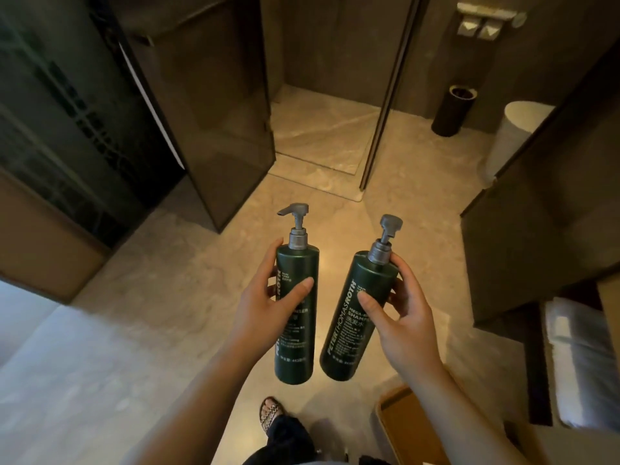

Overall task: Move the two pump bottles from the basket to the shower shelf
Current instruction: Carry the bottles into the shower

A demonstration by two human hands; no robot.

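Observation:
Two dark green pump bottles with grey pump heads are held up in front of me over the stone floor. My left hand [268, 303] grips the left bottle [297, 344], which stands upright, its spout pointing left. My right hand [402, 313] grips the right bottle [349, 330], a shampoo bottle tilted slightly to the right. The shower stall [322, 129] lies straight ahead, its glass door [231, 135] swung open to the left. No shower shelf shows in this view.
A tan basket or box [409, 427] sits at the lower right near my foot [270, 412]. A dark cabinet [536, 213] with folded white towels [580, 357] stands at right. Beyond it are a toilet [516, 129] and a dark bin [453, 109].

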